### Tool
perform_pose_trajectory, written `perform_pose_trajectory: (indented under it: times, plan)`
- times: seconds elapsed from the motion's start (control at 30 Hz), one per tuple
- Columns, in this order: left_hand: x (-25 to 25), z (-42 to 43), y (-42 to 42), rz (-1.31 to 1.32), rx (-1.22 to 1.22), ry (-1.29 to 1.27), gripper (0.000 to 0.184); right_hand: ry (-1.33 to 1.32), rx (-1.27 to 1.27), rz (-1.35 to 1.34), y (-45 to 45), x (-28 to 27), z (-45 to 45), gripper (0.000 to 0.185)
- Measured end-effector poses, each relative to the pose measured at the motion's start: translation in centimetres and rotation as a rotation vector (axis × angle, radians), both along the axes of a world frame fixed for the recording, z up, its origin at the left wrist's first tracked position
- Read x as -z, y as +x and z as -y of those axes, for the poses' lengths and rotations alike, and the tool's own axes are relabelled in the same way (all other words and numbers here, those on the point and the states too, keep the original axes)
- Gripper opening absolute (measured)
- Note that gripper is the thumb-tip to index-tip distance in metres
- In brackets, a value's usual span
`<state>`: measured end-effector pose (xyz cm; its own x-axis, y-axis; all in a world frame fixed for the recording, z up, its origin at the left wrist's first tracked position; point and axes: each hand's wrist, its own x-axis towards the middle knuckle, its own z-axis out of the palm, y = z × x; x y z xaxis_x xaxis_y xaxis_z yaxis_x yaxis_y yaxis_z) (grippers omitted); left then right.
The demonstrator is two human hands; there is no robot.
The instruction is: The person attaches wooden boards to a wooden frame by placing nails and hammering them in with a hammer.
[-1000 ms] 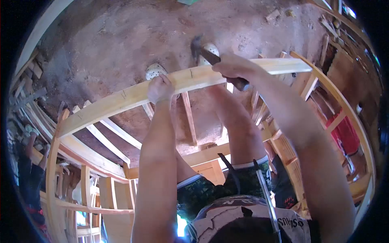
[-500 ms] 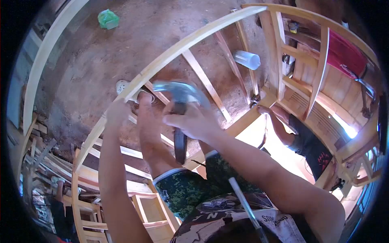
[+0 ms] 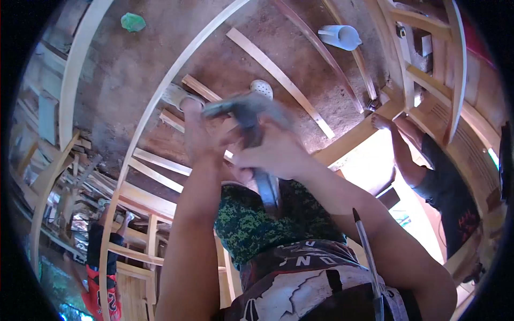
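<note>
A hammer [image 3: 266, 188] with a dark handle is in my right hand [image 3: 278, 152], its fingers wrapped round it just below the head. The metal head is blurred and sits above my lap. My left hand [image 3: 214, 136] is close beside the hammer on its left side; motion smears its fingers, and I cannot tell whether they touch the hammer. Beyond both hands curves a long pale wooden rail [image 3: 176, 67], with wooden slats [image 3: 281, 80] on its far side.
A translucent plastic jug [image 3: 340, 37] and a green plastic bag [image 3: 133, 22] lie on the dirt floor. One person in dark clothes [image 3: 447, 187] is at the right, by a wooden frame. Another person [image 3: 101, 257] is at the lower left. A pen [image 3: 367, 246] hangs near my shirt.
My left hand has left the wooden rail and moved right, close to the hammer. The hammer stays in my right hand, now tilted more. The view has shifted, and my lap shows higher.
</note>
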<state>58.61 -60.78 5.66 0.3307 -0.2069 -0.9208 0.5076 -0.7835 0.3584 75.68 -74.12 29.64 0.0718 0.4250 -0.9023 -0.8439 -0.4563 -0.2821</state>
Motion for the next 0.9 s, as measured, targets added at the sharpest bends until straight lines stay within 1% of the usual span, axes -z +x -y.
perform_pose_trajectory:
  times: [0.07, 0.13, 0.17, 0.23, 0.27, 0.3, 0.33, 0.37, 0.43, 0.47, 0.5, 0.57, 0.6, 0.67, 0.7, 0.73, 0.8, 0.83, 0.9]
  plan:
    - [-1.7, 1.4, 0.9, 0.016, -0.087, -0.018, 0.021, -0.134, 0.288, 0.083, -2.7, 2.1, 4.9, 0.026]
    - [-4.0, 2.8, 2.4, 0.057, -0.203, -0.092, 0.020, -0.103, 0.543, 0.025, -2.6, 2.0, 8.8, 0.021]
    - [-5.2, 3.6, 3.1, 0.085, -0.277, -0.156, 0.020, -0.081, 0.571, 0.038, -3.2, 2.1, 10.6, 0.021]
    - [-7.9, 6.1, 4.5, 0.000, -0.646, -0.329, 0.019, -0.192, 0.617, 0.091, -5.1, 2.5, 13.4, 0.017]
    - [-11.5, 7.3, 5.6, -0.209, -1.218, -0.437, 0.021, -0.180, 0.649, 0.110, -6.3, 2.4, 14.0, 0.017]
    - [-13.9, 8.3, 6.3, -0.193, -1.183, -0.447, 0.021, -0.271, 0.705, 0.154, -7.8, 2.0, 14.5, 0.014]
    - [-16.0, 9.2, 6.9, -0.264, -1.283, -0.572, 0.023, -0.366, 0.758, 0.198, -9.3, 1.7, 14.8, 0.012]
    - [-17.4, 10.1, 7.1, -0.340, -1.381, -0.703, 0.025, -0.390, 0.774, 0.286, -10.5, 1.3, 14.6, 0.010]
    - [-18.1, 12.1, 5.5, -0.351, -1.370, -0.790, 0.027, -0.406, 0.854, 0.316, -12.4, 0.0, 14.1, 0.010]
    - [-19.2, 13.0, 4.8, -0.375, -1.391, -0.856, 0.028, -0.421, 0.909, 0.318, -13.2, -1.1, 13.7, 0.010]
    - [-20.5, 13.6, 3.8, -0.370, -1.384, -0.871, 0.028, -0.422, 0.911, 0.334, -14.1, -2.4, 13.6, 0.010]
    - [-24.3, 13.8, 3.8, -0.191, -1.306, -0.713, 0.030, -0.434, 0.846, 0.334, -14.7, -4.6, 12.8, 0.007]
    - [-24.8, 13.5, 3.3, -0.163, -1.288, -0.737, 0.030, -0.437, 0.822, 0.343, -14.7, -5.6, 12.4, 0.006]
    - [-25.8, 12.9, 2.1, 0.017, -1.156, -0.725, 0.031, -0.412, 0.827, 0.410, -15.9, -6.8, 11.9, 0.004]
    - [-26.9, 12.5, 1.6, -0.041, -1.180, -0.779, 0.034, -0.360, 0.826, 0.454, -16.7, -7.3, 11.6, 0.004]
    - [-28.3, 12.3, 1.3, -0.016, -1.147, -0.813, 0.034, -0.310, 0.825, 0.505, -17.1, -8.2, 11.4, 0.004]
    - [-30.8, 11.8, 0.9, -0.052, -1.165, -0.885, 0.033, -0.282, 0.873, 0.654, -17.5, -10.5, 10.8, 0.005]
    - [-32.4, 11.7, 1.0, -0.031, -1.129, -0.918, 0.033, -0.238, 0.899, 0.667, -17.8, -11.2, 10.8, 0.027]
    - [-35.5, 10.9, 1.0, -0.061, -1.180, -0.904, 0.035, -0.192, 0.888, 0.680, -18.7, -12.1, 10.7, 0.029]
